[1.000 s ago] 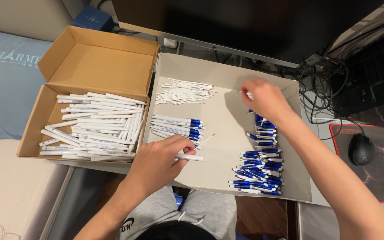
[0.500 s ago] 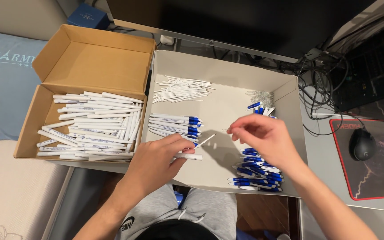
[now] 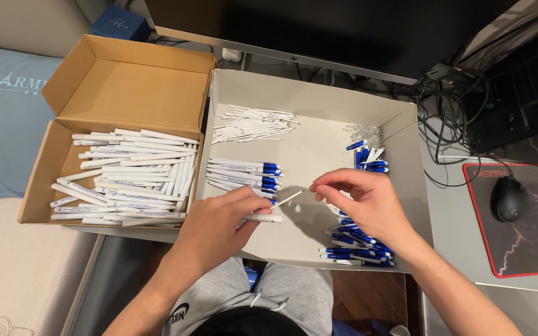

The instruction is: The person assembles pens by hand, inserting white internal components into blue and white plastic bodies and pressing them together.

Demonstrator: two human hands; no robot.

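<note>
Hands meet over the white tray (image 3: 319, 102) that sits on the person's lap against the desk edge. The left hand (image 3: 216, 227) is closed around a white pen barrel (image 3: 263, 218), whose open end pokes out to the right past the knuckles, lying nearly level just above the tray floor. The right hand (image 3: 365, 202) pinches a thin white refill (image 3: 289, 198) between thumb and forefinger, the other fingers loosely curled; the refill slants down to the left, its free tip close to the barrel's open end, though whether the two touch cannot be told. Inside the tray, a loose heap of white refills (image 3: 253, 123) lies toward the far left corner, a small row of white pens with blue tips (image 3: 241, 174) lies near the left wall just beyond the left hand, a strip of blue pen parts (image 3: 359, 242) runs along the right side, partly under the right hand, and a little pile of tiny springs (image 3: 363, 132) sits at the far right. To the left of the tray stands an open cardboard box (image 3: 126, 81), its lid flap raised, holding a stack of finished white pens (image 3: 129, 177) laid mostly crosswise. On the desk to the right, a black computer mouse (image 3: 509, 199) rests on a red-edged mouse pad (image 3: 533, 249), with a tangle of cables (image 3: 453, 124) behind it.
</note>
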